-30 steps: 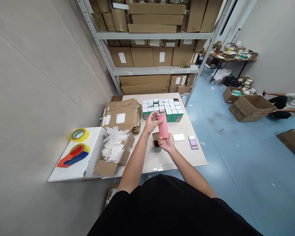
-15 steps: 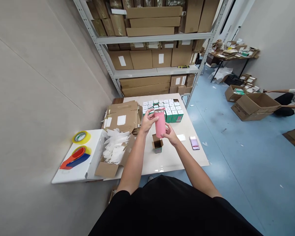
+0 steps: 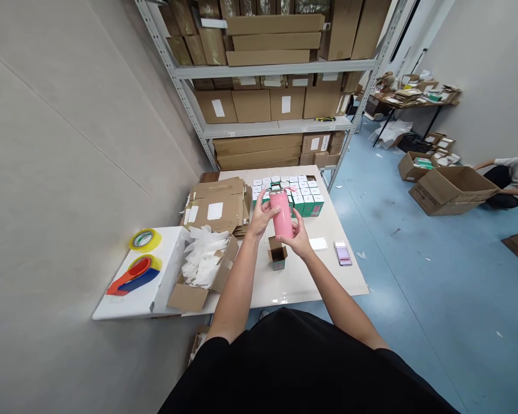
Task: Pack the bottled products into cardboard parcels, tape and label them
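Note:
Both my hands hold a pink bottle (image 3: 282, 214) upright above the white table (image 3: 297, 282). My left hand (image 3: 262, 217) grips its upper left side near the lid, and my right hand (image 3: 300, 238) wraps its lower right side. Directly below the bottle stands a small open green-and-brown carton (image 3: 278, 254). Behind the bottle, rows of closed green-and-white cartons (image 3: 304, 192) cover the far part of the table.
Flattened cardboard (image 3: 218, 202) is stacked at the left. An open box of white plastic bags (image 3: 202, 261) sits beside it. Tape rolls (image 3: 144, 238) and a red-blue dispenser (image 3: 132, 277) lie on a white block. White cards (image 3: 318, 244), purple cards (image 3: 342, 252), shelving (image 3: 271, 123) behind. A person (image 3: 511, 178) crouches by floor boxes (image 3: 451, 187).
The bottle has been brought a little closer to upright over the open carton, and my right hand has shifted from its base to its lower side. The view moved slightly.

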`<state>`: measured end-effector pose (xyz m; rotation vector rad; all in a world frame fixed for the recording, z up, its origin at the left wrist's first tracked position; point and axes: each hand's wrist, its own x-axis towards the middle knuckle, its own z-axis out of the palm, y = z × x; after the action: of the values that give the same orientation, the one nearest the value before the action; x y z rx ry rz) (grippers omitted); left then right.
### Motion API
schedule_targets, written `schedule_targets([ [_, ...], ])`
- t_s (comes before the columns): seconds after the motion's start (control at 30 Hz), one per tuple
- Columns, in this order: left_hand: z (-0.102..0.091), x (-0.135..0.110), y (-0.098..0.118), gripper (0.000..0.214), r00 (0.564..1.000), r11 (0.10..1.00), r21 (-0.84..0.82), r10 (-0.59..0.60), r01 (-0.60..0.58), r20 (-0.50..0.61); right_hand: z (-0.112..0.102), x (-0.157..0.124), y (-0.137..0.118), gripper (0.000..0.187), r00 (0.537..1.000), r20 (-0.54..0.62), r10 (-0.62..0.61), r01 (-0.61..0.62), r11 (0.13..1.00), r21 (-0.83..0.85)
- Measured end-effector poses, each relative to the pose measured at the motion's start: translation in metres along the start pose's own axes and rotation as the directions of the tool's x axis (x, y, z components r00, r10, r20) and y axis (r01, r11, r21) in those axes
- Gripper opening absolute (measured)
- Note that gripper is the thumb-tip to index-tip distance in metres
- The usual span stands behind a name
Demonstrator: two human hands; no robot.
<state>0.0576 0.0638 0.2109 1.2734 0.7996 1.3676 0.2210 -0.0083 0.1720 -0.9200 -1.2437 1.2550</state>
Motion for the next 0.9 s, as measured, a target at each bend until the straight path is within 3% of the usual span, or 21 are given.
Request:
schedule_targets([
  [0.1, 0.003, 0.000, 0.004, 0.125, 0.999, 0.999, -0.017, -0.042, 0.042, -0.030, 0.001, 0.001, -0.001, 0.134, 0.998, -0.051, -0.022, 0.018, 0.998, -0.067],
  [0.27, 0.008, -0.001, 0.010, 0.132, 0.991, 0.987, -0.113, -0.123, 0.116, -0.058, -0.002, 0.004, 0.003, 0.124, 0.996, 0.092, -0.006, 0.003, 1.000, 0.027],
  [0.43, 0.011, -0.001, 0.008, 0.135, 0.988, 0.990, -0.081, -0.123, 0.116, -0.090, -0.003, 0.005, 0.006, 0.134, 0.997, -0.066, -0.041, 0.035, 0.996, -0.087],
  [0.6, 0.011, -0.002, 0.007, 0.143, 0.989, 0.987, -0.094, -0.136, 0.130, -0.064, -0.007, 0.005, 0.008, 0.126, 0.999, 0.038, 0.020, -0.020, 1.000, 0.018],
  [0.8, 0.012, -0.003, 0.002, 0.140, 0.987, 0.984, -0.107, -0.148, 0.140, -0.069, -0.010, 0.006, 0.009, 0.136, 0.996, -0.085, 0.003, -0.010, 0.997, -0.078],
  [0.9, 0.012, -0.003, -0.003, 0.142, 0.984, 0.982, -0.124, -0.155, 0.143, -0.087, -0.009, 0.007, 0.009, 0.137, 0.999, -0.009, 0.031, -0.032, 0.999, -0.028],
])
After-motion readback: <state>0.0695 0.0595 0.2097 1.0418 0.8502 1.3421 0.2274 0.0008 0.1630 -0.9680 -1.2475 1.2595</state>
